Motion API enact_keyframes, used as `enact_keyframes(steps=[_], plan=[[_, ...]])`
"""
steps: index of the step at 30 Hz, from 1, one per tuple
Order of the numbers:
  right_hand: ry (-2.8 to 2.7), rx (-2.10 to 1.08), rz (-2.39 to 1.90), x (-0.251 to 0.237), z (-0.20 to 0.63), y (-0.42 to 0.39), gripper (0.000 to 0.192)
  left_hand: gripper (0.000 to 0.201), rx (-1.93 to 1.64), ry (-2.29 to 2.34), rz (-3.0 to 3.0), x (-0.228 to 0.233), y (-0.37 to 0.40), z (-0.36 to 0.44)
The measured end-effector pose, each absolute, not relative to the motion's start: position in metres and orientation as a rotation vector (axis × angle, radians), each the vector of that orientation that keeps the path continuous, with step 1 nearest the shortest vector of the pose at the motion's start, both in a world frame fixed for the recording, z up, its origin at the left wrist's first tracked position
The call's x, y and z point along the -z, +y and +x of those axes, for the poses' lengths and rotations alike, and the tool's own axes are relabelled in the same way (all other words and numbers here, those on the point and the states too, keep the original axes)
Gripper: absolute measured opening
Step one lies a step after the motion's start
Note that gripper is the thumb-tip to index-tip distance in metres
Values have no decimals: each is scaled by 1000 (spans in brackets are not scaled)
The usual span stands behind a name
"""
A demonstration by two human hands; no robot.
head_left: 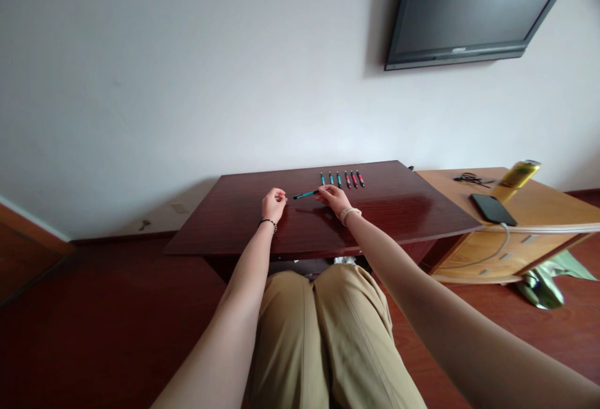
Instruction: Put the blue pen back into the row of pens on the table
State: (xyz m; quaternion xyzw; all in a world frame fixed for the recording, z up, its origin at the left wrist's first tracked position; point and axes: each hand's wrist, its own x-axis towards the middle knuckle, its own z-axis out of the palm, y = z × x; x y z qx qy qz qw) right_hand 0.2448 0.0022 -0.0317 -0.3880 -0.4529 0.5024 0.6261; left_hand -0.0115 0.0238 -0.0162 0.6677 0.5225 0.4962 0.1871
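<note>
Pinched in my right hand (332, 198) is a teal and black pen (305, 194), held nearly level over the dark table (225, 209) with its black end pointing left. Just left of that end, my left hand (274, 204) is closed with its fingertips together, apart from the pen. Whatever those fingers may hold is too small to make out. Beyond my right hand lies a row of three teal pens (330, 178) and three pink pens (354, 179), side by side.
To the right, a light wooden cabinet (450, 184) carries a phone (493, 209) with a white cable, a dark cord (472, 179) and a yellow can (519, 174). A television (473, 9) hangs on the wall. Green material (546, 284) lies on the floor.
</note>
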Motion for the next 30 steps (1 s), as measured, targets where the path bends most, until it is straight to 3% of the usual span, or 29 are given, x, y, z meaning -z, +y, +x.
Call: enact_keyframes(steps=[17,24,30], plan=[[-1030,-1145,-914,28,242,0,52,27,-1305,1445,1988,20,27,-13],[-1017,-1152,-901,27,241,-1,55,15,-1258,1441,1945,25,29,-14],[-976,-1150,-883,26,241,-2,56,17,-1293,1362,1895,25,28,-16]])
